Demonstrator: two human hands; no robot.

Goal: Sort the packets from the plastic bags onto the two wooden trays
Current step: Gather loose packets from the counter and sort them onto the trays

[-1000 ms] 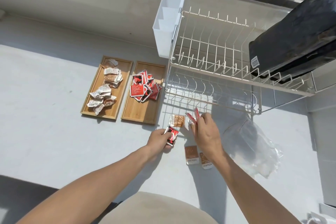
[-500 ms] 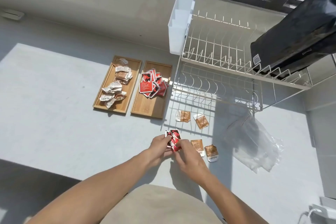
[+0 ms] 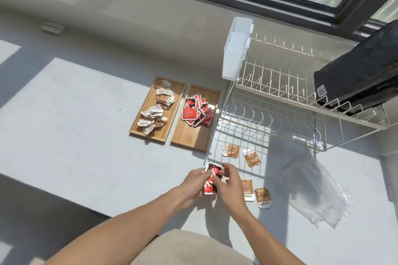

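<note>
My left hand and my right hand meet over the counter, both gripping a small stack of red packets. Several brown packets lie loose on the counter just right of my hands: one, another, a third and a fourth. The left wooden tray holds a pile of brown and white crumpled packets. The right wooden tray holds a heap of red packets. A clear plastic bag lies flat to the right.
A white wire dish rack stands at the right, with a white plastic caddy on its left end and a black object resting on top. A window runs along the back wall.
My right hand left the spot near the rack, carried its red packets to my left hand, and both now hold one stack. The camera view tilted up.
</note>
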